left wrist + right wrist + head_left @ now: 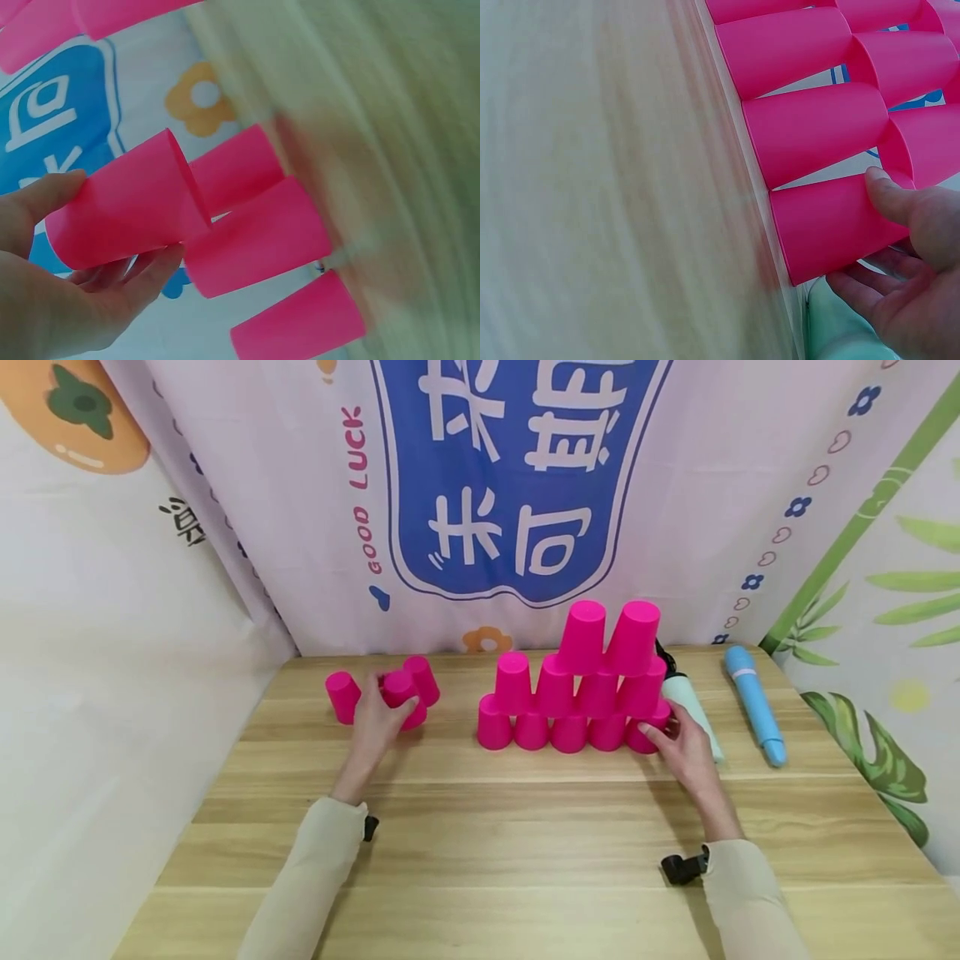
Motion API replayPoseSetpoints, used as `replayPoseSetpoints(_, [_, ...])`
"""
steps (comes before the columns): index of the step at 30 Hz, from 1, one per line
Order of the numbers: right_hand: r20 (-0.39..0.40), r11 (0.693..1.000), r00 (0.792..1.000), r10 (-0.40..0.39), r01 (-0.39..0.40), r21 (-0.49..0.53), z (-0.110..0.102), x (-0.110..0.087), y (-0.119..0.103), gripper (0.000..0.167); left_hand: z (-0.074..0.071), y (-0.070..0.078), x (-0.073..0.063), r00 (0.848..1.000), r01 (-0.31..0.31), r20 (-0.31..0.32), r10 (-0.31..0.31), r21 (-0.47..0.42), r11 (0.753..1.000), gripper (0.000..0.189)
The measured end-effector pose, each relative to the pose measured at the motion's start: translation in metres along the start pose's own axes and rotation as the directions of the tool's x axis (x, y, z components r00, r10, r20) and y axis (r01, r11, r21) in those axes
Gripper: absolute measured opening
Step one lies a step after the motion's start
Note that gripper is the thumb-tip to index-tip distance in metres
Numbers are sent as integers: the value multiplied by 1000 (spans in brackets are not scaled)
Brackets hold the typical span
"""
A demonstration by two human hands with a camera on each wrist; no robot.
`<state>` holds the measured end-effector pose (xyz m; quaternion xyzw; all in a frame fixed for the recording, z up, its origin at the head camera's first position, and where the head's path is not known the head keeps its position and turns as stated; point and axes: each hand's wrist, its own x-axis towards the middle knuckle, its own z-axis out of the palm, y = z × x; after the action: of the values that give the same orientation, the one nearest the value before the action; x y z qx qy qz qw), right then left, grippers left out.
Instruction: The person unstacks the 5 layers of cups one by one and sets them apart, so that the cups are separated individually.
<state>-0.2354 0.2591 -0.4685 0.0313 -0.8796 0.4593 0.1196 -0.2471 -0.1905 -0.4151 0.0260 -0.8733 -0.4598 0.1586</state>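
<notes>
My left hand (pixel 377 717) grips an upside-down pink cup (pixel 124 206) between thumb and fingers. It is held above another pink cup (pixel 259 236), overlapping its upper end in the left wrist view. Two more inverted cups stand close by, one to the left (pixel 342 697) and one behind to the right (pixel 422 680). On the right rises a stepped stack of inverted pink cups (pixel 569 733): a long bottom row, a shorter second row, and two cups on top. My right hand (pixel 690 753) holds the bottom row's rightmost cup (pixel 829 229), thumb in front and fingers at its side.
A pale green bottle (pixel 693 714) with a black top lies just behind my right hand. Farther right lies a blue, wand-shaped object (pixel 756 706). A printed cloth (pixel 315 568) hangs along the back edge of the wooden table (pixel 480 852).
</notes>
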Motion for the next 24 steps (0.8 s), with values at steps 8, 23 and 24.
replayPoseSetpoints(8, [-11,1000,1000,-9,9,6,-1,0,0,61,8,-9,-1,999,-50,-2,50,85,995,61])
replayPoseSetpoints(23, [-21,1000,1000,-1,1,9,0,0,0,61,19,-23,0,995,-67,85,54,168,983,58])
replayPoseSetpoints(24, [-22,1000,1000,-3,4,10,0,0,0,61,19,-23,1,995,-67,88,53,168,983,58])
